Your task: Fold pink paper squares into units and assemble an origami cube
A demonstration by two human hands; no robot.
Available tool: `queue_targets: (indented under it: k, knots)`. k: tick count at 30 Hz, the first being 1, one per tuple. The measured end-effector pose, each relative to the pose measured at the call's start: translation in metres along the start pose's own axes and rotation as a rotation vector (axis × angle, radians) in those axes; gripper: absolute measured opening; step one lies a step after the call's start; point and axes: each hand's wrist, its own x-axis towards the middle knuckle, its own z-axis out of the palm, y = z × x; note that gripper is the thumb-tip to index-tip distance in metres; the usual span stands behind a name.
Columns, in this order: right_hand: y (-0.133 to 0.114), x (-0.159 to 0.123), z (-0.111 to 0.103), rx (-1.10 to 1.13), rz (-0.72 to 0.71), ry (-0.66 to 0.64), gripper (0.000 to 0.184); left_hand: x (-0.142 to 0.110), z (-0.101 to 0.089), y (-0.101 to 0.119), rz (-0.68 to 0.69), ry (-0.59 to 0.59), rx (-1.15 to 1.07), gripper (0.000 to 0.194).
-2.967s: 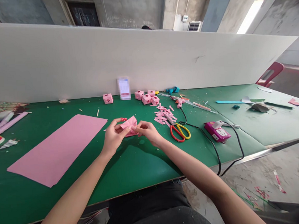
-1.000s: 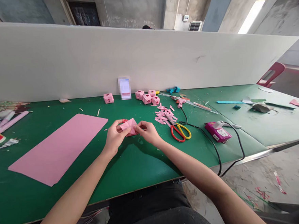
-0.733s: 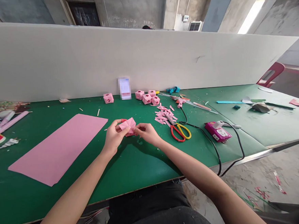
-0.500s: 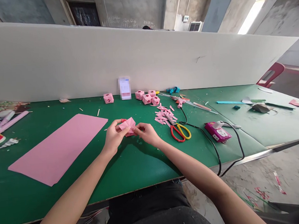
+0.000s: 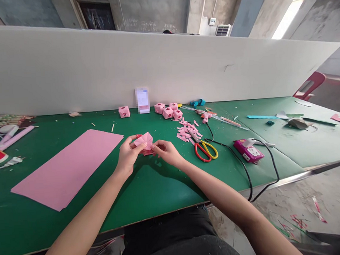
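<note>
A creased piece of pink folded paper (image 5: 145, 140) is held just above the green table, its fold lines meeting near the middle. My left hand (image 5: 129, 155) pinches it from the left, thumb on the near face. From the right, my right hand (image 5: 166, 152) grips its lower right edge between thumb and fingertips. Below the paper, between the hands, some more pink pieces (image 5: 148, 153) partly show. Beyond the hands stand several folded pink paper boxes (image 5: 167, 112) with dark diamond-shaped openings, and one more pink box (image 5: 124, 111) stands apart on the left.
Large pink sheets (image 5: 68, 169) lie at left. Right of my hands are pink paper scraps (image 5: 187, 131), scissors (image 5: 205, 150) with red and yellow handles, a pink glue gun (image 5: 206, 117) and a purple power socket (image 5: 249, 151) with a black cord. A phone (image 5: 143, 100) leans against the white board (image 5: 160, 66).
The pink folded paper has tilted slightly in my fingers, showing more of its creased face. Both hands keep nearly the same place. The view has shifted very slightly.
</note>
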Motion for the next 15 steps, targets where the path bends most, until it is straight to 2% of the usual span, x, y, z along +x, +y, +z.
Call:
queue_targets:
  k: [15]
  knots:
    - [0.0016, 0.0002, 0.0025, -0.072, -0.040, 0.077, 0.035, 0.0004, 0.0012, -0.0011, 0.005, 0.007, -0.009, 0.052]
